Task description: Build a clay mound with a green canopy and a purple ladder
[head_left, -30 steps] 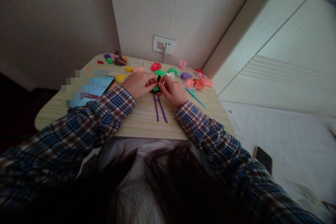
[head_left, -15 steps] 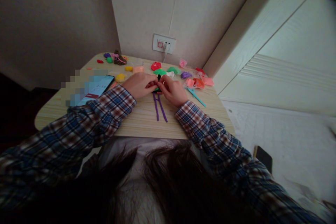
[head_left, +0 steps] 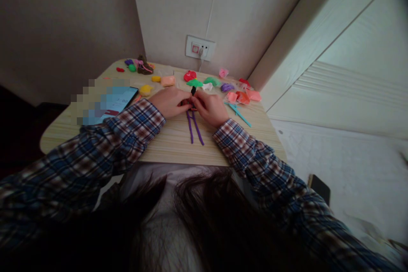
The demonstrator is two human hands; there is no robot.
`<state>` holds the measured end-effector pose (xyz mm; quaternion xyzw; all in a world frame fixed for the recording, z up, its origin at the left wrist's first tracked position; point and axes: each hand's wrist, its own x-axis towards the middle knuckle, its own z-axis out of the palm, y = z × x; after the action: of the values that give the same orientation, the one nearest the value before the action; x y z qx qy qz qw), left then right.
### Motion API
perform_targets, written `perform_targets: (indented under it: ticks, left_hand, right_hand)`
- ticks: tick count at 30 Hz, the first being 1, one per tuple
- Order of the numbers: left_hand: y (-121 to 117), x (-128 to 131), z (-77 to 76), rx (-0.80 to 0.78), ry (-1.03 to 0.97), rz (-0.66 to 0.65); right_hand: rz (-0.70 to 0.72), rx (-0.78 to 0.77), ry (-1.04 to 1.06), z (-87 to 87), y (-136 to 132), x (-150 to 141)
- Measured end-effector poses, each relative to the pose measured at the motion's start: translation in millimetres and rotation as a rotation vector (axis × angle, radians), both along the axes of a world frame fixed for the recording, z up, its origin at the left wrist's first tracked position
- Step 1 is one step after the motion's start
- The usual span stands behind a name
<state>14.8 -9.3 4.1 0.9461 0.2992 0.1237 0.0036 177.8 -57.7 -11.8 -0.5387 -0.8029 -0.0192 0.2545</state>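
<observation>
Presently we are holding our left hand (head_left: 170, 101) and our right hand (head_left: 211, 106) close together over the middle of the table (head_left: 168, 146), nearer to its far edge than to its near edge. Both hands are curling their fingers inward, thumb against forefinger. Between the fingertips a small black piece (head_left: 193, 90) is showing, and its visible part is pointing toward the far edge. It is lying closer to the right fingers than to the left ones. Our fingers are hiding the rest, so we are not able to tell whether one hand is pinching it, or both, or whether they are only touching it.

Just beyond it, on the side of the far edge, a green piece (head_left: 194, 83) is lying; whether it is joined to the black piece, we cannot tell. Toward the near edge, two purple strips (head_left: 198, 129) are coming out from under our fingertips. Their long axis is running roughly to the near edge, and their free ends are spreading slightly apart.

Near the right edge, beside our right hand, a turquoise tool (head_left: 239, 114) is lying aslant. Toward the left edge, beyond our left sleeve (head_left: 140, 117), a phone (head_left: 119, 101) is resting, partly blurred.
</observation>
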Motion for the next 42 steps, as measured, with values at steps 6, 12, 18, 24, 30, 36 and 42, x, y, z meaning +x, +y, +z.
perform_targets:
  ticks: [6, 12, 18, 24, 30, 36, 42]
  left_hand:
    - [-3.3, 0.1, 4.0, -0.037, 0.044, 0.020]
    - [-4.0, -0.1, 3.8, -0.043, 0.049, 0.009]
    - [-1.3, 1.3, 2.5, -0.041, -0.003, 0.016]
    - [-2.7, -0.3, 3.5, -0.045, -0.019, -0.006]
    - [-0.9, 1.0, 2.4, -0.056, -0.036, 0.010]
    - [-2.6, 0.3, 4.0, -0.076, -0.050, -0.021]
    - [-4.5, 0.7, 6.3, -0.080, -0.058, -0.021]
  right_hand:
    - [0.031, -0.013, -0.027, -0.1, -0.2, 0.2]
    - [0.034, -0.005, -0.053, -0.8, 0.6, 0.9]
    - [0.032, -0.012, -0.025, -0.8, 0.6, 1.2]
    - [0.013, 0.008, -0.006, -0.4, -0.3, 0.6]
    - [-0.008, 0.025, 0.003, 0.1, -0.8, 0.1]
    - [-0.020, 0.041, 0.003, -0.8, 0.7, 1.0]
    - [-0.040, 0.060, 0.003, -2.1, 2.1, 1.7]
